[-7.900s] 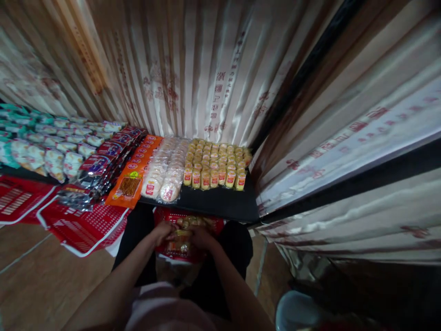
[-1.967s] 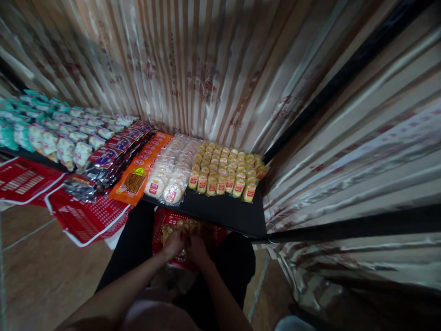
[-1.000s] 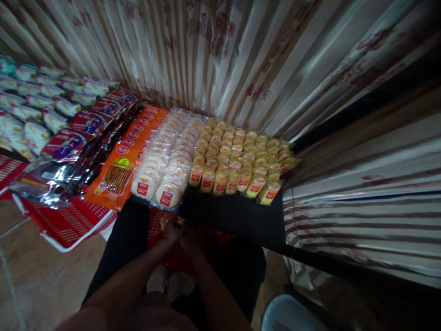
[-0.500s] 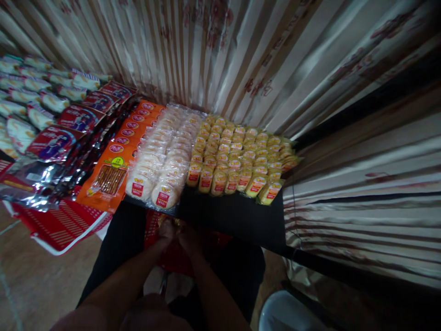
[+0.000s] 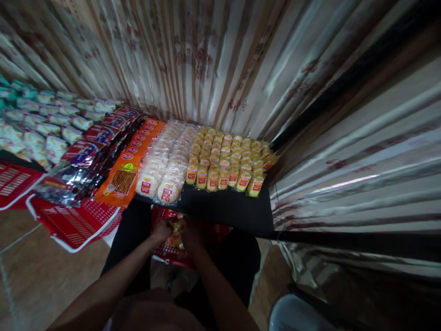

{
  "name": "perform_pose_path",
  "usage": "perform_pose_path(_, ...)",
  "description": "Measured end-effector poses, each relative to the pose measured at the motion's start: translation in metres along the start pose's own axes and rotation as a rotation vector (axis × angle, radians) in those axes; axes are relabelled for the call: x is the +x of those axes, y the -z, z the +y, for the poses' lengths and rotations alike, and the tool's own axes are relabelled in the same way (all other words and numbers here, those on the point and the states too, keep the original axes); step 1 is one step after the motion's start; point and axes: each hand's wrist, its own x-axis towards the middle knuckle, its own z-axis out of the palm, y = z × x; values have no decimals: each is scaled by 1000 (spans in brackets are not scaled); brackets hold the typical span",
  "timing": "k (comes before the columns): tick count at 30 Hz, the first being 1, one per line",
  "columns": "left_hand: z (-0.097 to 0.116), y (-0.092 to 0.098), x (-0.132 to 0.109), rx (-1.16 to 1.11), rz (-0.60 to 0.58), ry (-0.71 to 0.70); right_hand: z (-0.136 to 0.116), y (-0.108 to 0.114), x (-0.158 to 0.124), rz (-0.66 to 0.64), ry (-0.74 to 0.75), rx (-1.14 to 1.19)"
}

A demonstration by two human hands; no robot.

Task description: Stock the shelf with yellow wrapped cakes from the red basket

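Low in front of me, over a red basket (image 5: 175,256) between my legs, both hands are close together. My left hand (image 5: 163,231) is closed, its fingertips pinching a yellow-wrapped snack packet (image 5: 178,226). My right hand (image 5: 193,235) is against the packet's other side; its fingers are lost in shadow. More yellow packets (image 5: 175,241) show in the basket below. On the black table (image 5: 223,209) just beyond stand rows of small yellow snack packets (image 5: 227,161), and left of them two rows of round white crackers in clear wrap (image 5: 165,161).
Orange pretzel-stick bags (image 5: 120,179), dark red packets (image 5: 82,151) and white snack bags (image 5: 51,124) line the table leftward. A red basket with a white handle (image 5: 74,220) is below. Pleated curtains (image 5: 213,59) hang behind and right. A pale stool (image 5: 296,315) is lower right.
The view has shifted, bringing more of the left side and the basket into sight. My hands have drawn slightly apart, and the yellow packet between them shows more.
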Motion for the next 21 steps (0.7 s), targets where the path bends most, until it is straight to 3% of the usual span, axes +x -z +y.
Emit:
perform_pose_path(7, 31, 24, -38, -112, -126, 1, -8, 28, -37, 62, 140, -2)
perform_pose_path(13, 62, 29, -69, -86, -220, -118, -8, 51, -68, 220, 192, 24)
perform_pose_path(21, 120, 31, -99, 73, -222, -594, -1, 106, -88, 549, 197, 1)
